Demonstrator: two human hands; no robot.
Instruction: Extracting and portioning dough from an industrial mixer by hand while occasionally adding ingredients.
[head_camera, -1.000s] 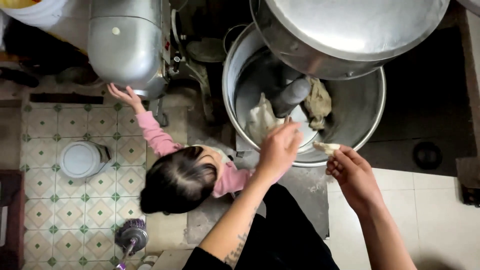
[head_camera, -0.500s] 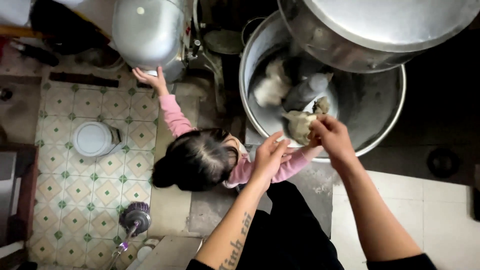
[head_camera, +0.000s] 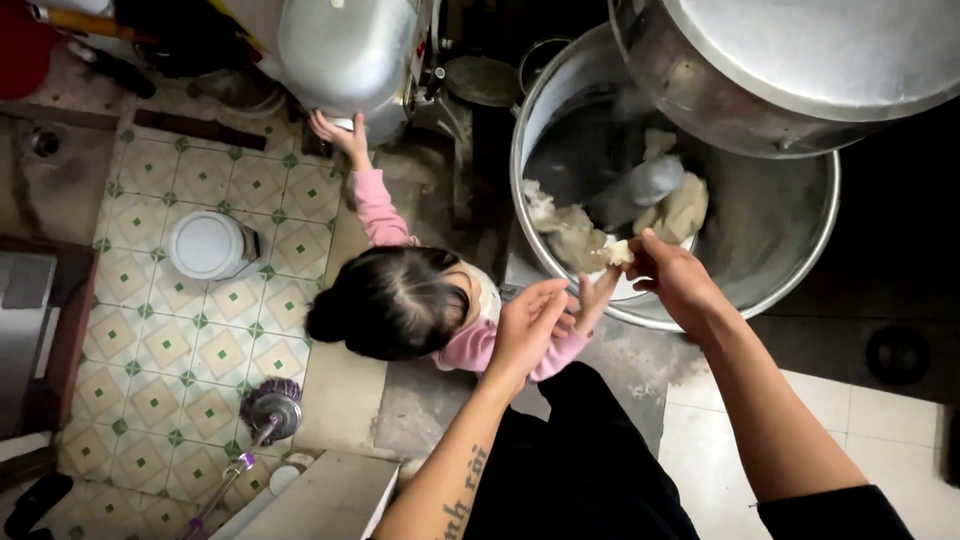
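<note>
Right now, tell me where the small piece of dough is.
In the head view, the small piece of dough is pinched in the right hand at the near rim of the big steel mixing bowl, just above the other person's raised hand.

Right hand (head_camera: 678, 282) pinching dough piece (head_camera: 620, 253) (pale), steel bowl (head_camera: 800, 270), child (head_camera: 395, 300)

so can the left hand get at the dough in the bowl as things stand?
Probably yes. The left hand hovers open just outside the bowl's rim, and the dough lies close inside that near wall. In the way: a small person's hand reaching up at the rim, and the right hand holding a dough piece.
</note>
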